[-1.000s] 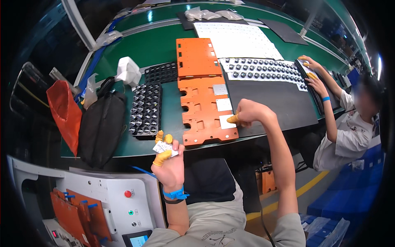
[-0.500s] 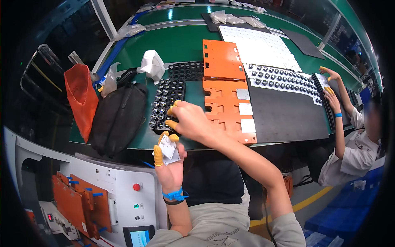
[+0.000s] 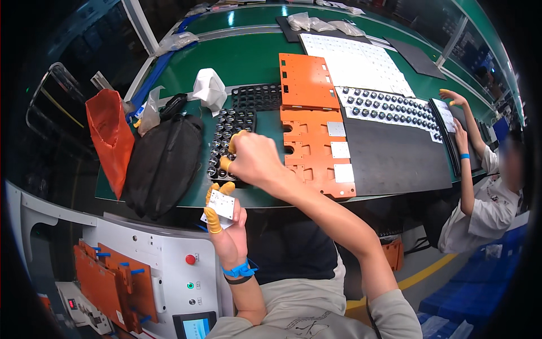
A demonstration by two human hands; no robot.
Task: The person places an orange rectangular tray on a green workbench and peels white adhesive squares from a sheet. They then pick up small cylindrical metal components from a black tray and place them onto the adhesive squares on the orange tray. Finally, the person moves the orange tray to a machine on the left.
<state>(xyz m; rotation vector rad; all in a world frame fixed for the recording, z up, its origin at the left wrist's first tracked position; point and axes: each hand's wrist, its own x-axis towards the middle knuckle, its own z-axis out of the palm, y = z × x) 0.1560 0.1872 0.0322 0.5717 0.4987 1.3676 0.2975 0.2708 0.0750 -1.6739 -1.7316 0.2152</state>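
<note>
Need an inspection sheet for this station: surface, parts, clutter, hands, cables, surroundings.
Surface: green bench, partly covered by a dark mat.
Parts: orange fixture bears three white plates; black round parts stand left of it.
Clutter: black bag and orange bag, left end.
Left hand: holds loose plates.
Right hand: over the round parts; grip unclear.
Cables: thin dark cord beside right sleeve.
Surroundings: co-worker at right; control cabinet, lower left.

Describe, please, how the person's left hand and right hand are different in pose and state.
The left hand shows its palm and holds white plates; the right hand shows its back, over dark round parts.
The left hand has a blue wristband; the right hand has none.
Both wear yellow finger covers.
</note>
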